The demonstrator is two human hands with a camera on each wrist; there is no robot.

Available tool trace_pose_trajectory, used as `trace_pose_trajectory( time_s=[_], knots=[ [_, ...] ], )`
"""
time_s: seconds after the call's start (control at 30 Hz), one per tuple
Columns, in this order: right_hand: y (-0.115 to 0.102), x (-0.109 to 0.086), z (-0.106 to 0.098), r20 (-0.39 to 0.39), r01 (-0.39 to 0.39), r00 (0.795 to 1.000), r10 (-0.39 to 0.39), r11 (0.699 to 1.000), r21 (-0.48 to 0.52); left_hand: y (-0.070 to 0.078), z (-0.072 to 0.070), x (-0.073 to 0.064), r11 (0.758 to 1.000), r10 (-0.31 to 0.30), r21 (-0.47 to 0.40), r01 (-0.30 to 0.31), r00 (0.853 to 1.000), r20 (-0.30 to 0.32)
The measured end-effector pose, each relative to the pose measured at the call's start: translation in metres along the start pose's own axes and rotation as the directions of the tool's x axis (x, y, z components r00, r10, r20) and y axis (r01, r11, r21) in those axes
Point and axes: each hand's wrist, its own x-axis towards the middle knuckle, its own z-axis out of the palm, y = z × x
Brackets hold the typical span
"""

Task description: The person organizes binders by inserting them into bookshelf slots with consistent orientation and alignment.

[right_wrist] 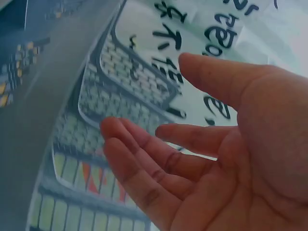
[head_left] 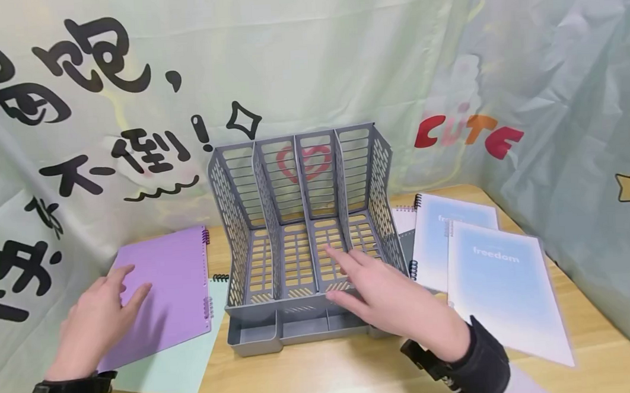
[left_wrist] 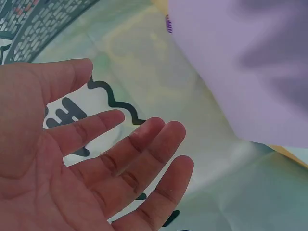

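Observation:
A grey desktop file rack [head_left: 299, 304] with upright dividers and a front tray stands mid-table. My left hand [head_left: 94, 321] hovers over a purple spiral notebook [head_left: 175, 281], its fingers spread and holding nothing. Beneath that notebook lies a pale green one [head_left: 169, 370], partly covered. In the left wrist view the purple notebook [left_wrist: 231, 62] lies beyond the fingertips of the left hand [left_wrist: 110, 159]. Held above the rack's front right part, my right hand [head_left: 389, 293] has relaxed fingers and grips nothing. The right wrist view shows the right hand [right_wrist: 202, 159] before the rack's perforated panels [right_wrist: 86, 120].
On the right, a blue-white notebook marked "freedom" [head_left: 502, 293] overlaps another blue-white notebook [head_left: 434, 232]. A dark grey item [head_left: 407, 245] peeks out beside the rack. A printed curtain [head_left: 313, 54] hangs behind and along both sides of the wooden table [head_left: 324, 380].

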Motion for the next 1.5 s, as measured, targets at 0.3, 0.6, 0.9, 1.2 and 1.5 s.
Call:
trace_pose_trajectory(
  time_s=[0.3,0.6,0.9,1.2,1.5],
  knots=[
    [-0.02,0.021,0.026,0.011,0.08,0.997,-0.08,0.996,0.035,-0.019,-0.003,0.0,1.0,-0.015,0.013,0.015,1.0,0.026],
    [-0.05,0.037,0.051,0.07,0.179,0.982,-0.178,0.984,-0.01,-0.034,0.004,0.005,1.0,-0.028,0.007,0.028,0.999,0.033],
    [-0.078,0.057,0.076,0.07,0.229,0.972,-0.224,0.97,-0.077,-0.051,0.005,0.007,1.0,-0.013,-0.026,0.014,0.998,0.06],
    [-0.101,0.073,0.103,0.095,0.264,0.963,-0.254,0.956,-0.124,-0.072,0.009,0.014,1.0,-0.002,-0.028,0.005,0.994,0.112],
    [-0.121,0.089,0.124,0.077,0.281,0.959,-0.272,0.942,-0.183,-0.087,0.012,0.017,0.999,-0.031,-0.012,0.033,0.988,0.149]
  ],
)
